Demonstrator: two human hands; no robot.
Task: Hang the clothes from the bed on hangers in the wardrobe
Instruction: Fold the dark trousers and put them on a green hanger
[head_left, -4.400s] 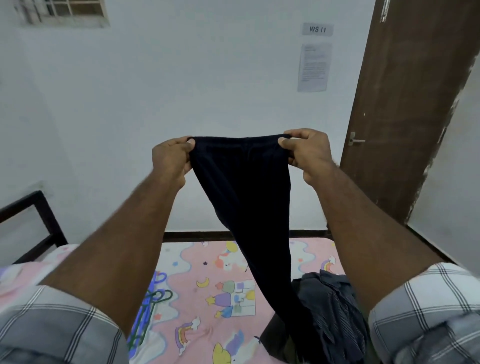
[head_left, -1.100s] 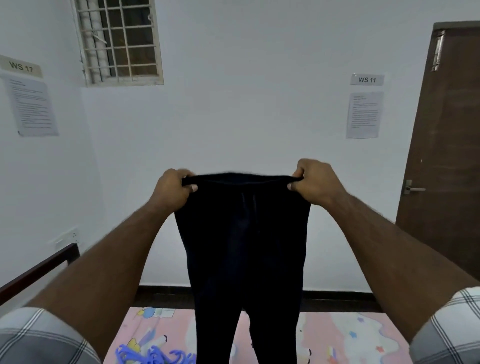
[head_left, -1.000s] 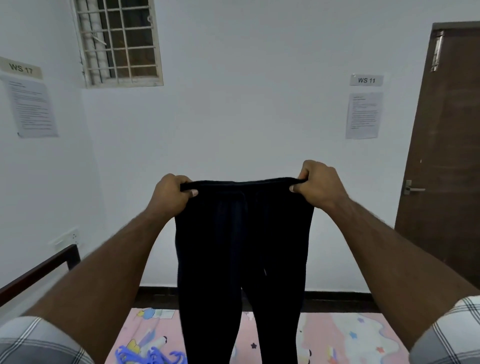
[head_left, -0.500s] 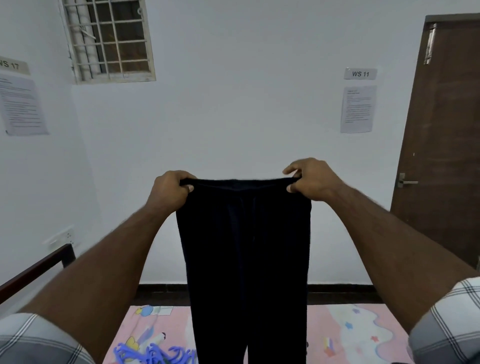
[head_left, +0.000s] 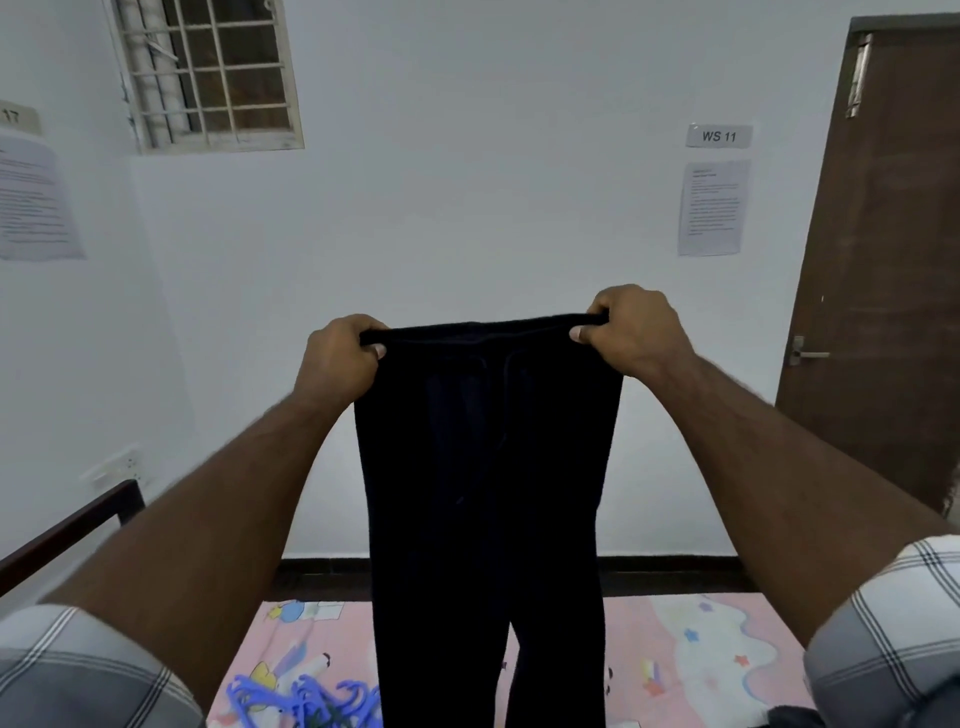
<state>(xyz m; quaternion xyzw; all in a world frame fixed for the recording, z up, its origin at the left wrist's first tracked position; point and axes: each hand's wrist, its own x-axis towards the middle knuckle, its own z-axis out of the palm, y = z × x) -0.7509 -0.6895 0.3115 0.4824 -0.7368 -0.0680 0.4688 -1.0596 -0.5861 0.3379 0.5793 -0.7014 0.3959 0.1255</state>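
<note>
A plain, sparsely furnished bedroom that appears set up as a numbered work station rather than a lived-in home. Bare white walls meet at a corner. A small barred window sits high on the back wall. A printed label reading "WS 11" hangs above a taped paper notice, and a similar notice is on the left wall. A dark brown wooden door with a metal lever handle stands at right. Below, a bed with a dark frame rail carries a pink cartoon-print sheet, with blue plastic hangers lying on it.
</note>
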